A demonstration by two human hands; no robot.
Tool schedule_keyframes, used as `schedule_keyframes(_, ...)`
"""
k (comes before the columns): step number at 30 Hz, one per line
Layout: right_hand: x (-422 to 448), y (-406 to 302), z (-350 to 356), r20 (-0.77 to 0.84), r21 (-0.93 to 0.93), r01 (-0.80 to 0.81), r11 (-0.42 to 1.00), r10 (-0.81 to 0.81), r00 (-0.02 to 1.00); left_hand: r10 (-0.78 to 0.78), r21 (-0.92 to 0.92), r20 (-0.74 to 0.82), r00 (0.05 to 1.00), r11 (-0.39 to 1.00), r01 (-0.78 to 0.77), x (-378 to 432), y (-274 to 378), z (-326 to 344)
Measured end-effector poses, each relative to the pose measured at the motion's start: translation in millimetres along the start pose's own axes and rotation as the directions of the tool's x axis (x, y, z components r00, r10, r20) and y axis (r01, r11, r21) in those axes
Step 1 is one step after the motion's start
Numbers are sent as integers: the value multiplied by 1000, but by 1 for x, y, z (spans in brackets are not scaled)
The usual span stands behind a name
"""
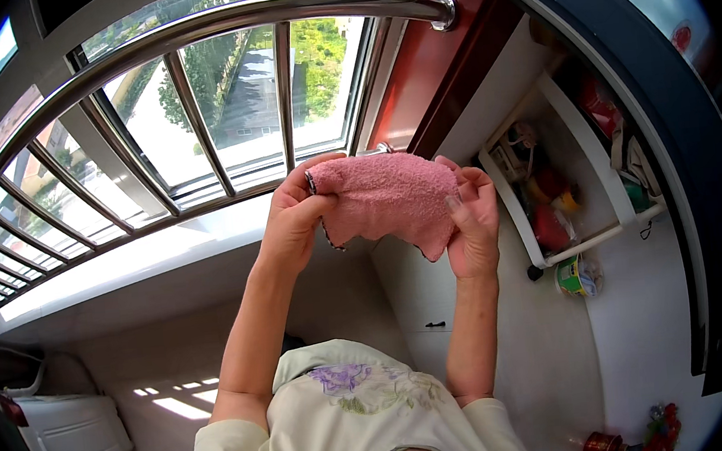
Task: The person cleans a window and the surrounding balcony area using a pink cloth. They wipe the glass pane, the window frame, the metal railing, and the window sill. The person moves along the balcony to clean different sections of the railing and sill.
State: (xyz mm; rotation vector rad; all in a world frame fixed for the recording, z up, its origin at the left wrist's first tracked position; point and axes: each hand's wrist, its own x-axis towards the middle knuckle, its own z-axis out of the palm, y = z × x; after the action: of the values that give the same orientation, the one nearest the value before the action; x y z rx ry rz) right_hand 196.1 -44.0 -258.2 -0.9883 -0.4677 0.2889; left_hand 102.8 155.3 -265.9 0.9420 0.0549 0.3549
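Note:
A pink terry cloth (391,196) with a dark stitched edge is stretched between my two hands, in front of the window railing. My left hand (298,215) grips its left end, the thumb lying on the front of the cloth. At the right end, my right hand (472,218) pinches the cloth between thumb and fingers. The upper part looks folded over, and the lower edge hangs loose and wavy.
Beyond the cloth a metal railing (195,124) runs before the window, above a white sill (141,246). A wheeled storage rack (602,156) with bags stands at right, a plastic tub (578,277) beside it. A white appliance (75,435) is at lower left.

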Motion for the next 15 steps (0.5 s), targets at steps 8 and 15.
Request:
schedule_keyframes(8, -1, 68, 13, 331, 97, -513, 853, 458, 825, -67, 356, 251, 966, 934, -27, -2, 63, -9)
schedule_keyframes(15, 41, 40, 57, 61, 164, -99, 981, 90, 994, 575, 801, 252, 779, 328, -501, 8, 142, -50)
